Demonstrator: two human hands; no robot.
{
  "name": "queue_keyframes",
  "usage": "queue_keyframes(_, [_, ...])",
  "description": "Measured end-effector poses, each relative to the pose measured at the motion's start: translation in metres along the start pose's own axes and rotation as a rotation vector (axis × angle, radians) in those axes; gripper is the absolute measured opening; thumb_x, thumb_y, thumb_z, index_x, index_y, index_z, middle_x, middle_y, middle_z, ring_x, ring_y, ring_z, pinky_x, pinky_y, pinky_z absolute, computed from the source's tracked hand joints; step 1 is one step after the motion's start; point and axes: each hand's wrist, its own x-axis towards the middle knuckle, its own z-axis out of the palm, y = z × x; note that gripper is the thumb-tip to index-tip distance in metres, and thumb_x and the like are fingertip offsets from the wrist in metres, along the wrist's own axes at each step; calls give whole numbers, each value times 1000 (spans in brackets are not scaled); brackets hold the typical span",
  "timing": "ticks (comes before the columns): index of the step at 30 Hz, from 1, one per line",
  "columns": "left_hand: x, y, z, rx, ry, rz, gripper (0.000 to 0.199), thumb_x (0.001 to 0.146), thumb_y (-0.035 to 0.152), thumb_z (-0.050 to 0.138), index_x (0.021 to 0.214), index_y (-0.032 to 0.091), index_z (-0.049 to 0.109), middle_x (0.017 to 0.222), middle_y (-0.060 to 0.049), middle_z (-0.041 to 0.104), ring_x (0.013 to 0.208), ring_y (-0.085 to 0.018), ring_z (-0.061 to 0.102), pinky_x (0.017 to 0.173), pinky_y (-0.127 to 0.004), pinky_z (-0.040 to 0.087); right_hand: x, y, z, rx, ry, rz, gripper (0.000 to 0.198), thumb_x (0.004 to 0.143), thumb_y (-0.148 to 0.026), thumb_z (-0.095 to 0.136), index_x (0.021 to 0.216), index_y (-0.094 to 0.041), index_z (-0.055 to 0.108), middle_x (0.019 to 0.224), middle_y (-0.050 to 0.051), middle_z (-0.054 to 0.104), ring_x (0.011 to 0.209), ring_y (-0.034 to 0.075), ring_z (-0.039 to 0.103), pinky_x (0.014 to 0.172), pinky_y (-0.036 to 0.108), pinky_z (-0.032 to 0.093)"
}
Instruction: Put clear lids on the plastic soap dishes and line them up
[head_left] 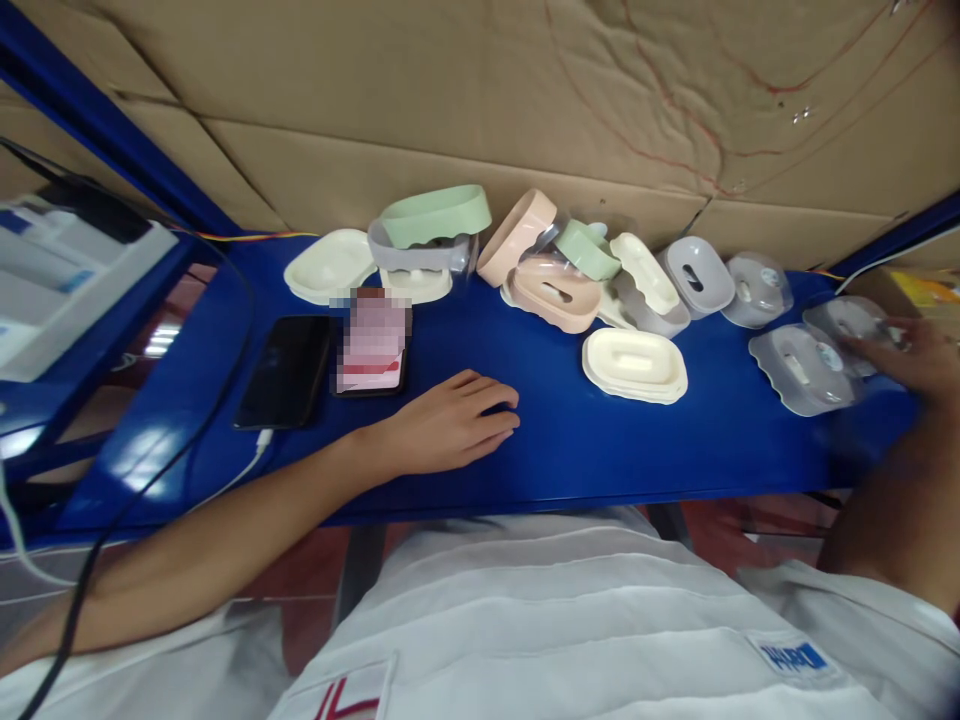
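My left hand (450,420) lies palm down on the blue table, fingers stretched out and holding nothing. Beside its wrist are a phone with a lit screen (371,355) and a dark phone (283,370) on a white cable. At the far right, my right hand (915,355), smeared by motion, has its fingers around the near side of a clear-lidded plastic box (847,318). Just in front of that stands a second clear-lidded grey box (802,370). Between my hands sits a cream oval tray (635,365).
Along the cardboard back wall (420,80) lie loose plastic parts: a green oval band (439,213), a peach band (517,235), a peach slotted piece (555,295) and a grey slotted piece (700,275). A black cable (225,390) crosses the left side. A white box (82,280) stands at far left.
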Motion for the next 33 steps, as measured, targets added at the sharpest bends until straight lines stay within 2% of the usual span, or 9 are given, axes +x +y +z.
queue_keyframes(2, [0, 0, 2, -15, -1, 1, 11, 104, 16, 64, 106, 19, 74, 112, -8, 73, 98, -20, 70, 90, -35, 51, -8, -19, -16, -80, -52, 170, 42, 63, -48, 101, 68, -18, 72, 82, 21, 72, 78, 31, 71, 63, 47, 46])
queue_keyframes(3, [0, 0, 2, -20, 0, 3, 10, 104, 16, 64, 106, 19, 74, 112, -8, 73, 98, -20, 70, 90, -35, 51, -15, -36, -26, -75, 16, 139, 39, 73, -49, 95, 79, -15, 77, 92, 26, 75, 87, 33, 74, 69, 48, 48])
queue_keyframes(5, [0, 0, 2, -24, 5, 6, 10, 104, 16, 64, 106, 19, 74, 111, -7, 74, 97, -20, 70, 90, -35, 51, -38, -82, -44, 83, 57, -166, 35, 94, -49, 78, 104, -15, 83, 106, 27, 78, 101, 31, 75, 77, 45, 53])
queue_keyframes(10, [0, 1, 1, 0, 8, 0, 13, 105, 17, 62, 113, 18, 73, 114, -8, 74, 99, -21, 70, 91, -35, 51, -121, -220, -58, 377, -548, -979, 47, 100, -58, 72, 134, -25, 74, 128, 15, 77, 112, 31, 76, 96, 44, 61])
queue_keyframes(15, [0, 4, 0, 49, 30, -100, 30, 107, 26, 64, 136, 18, 65, 132, -14, 71, 118, -28, 69, 101, -41, 53, -179, -303, -45, 447, -450, -1279, 45, 108, -49, 60, 145, -25, 69, 135, 13, 73, 121, 32, 72, 103, 51, 62])
queue_keyframes(20, [-3, 0, -1, 60, -34, -227, 29, 102, 37, 73, 123, 17, 70, 134, -16, 72, 123, -34, 69, 101, -47, 56, -189, -311, -42, 504, -310, -1285, 50, 109, -47, 60, 152, -21, 61, 151, 18, 64, 132, 34, 68, 109, 52, 59])
queue_keyframes(23, [-5, -4, -1, 69, -47, -334, 17, 100, 27, 67, 114, 17, 72, 135, -16, 72, 125, -34, 70, 104, -48, 57, -176, -294, -43, 398, -334, -1205, 52, 105, -53, 65, 145, -19, 64, 137, 17, 71, 127, 37, 69, 106, 56, 58])
queue_keyframes(28, [-3, -7, -4, 146, -70, -429, 19, 97, 17, 57, 108, 16, 72, 138, -16, 71, 122, -35, 72, 106, -52, 57, -169, -279, -38, 302, -448, -1163, 42, 106, -51, 63, 133, -20, 69, 133, 16, 73, 125, 38, 70, 107, 57, 57])
queue_keyframes(33, [-3, -5, -4, 188, -58, -431, 21, 96, 15, 56, 109, 16, 72, 139, -16, 72, 116, -36, 74, 100, -52, 59, -186, -290, -42, 575, -667, -1266, 63, 105, -45, 68, 163, -29, 48, 167, 11, 51, 153, 30, 52, 125, 47, 48])
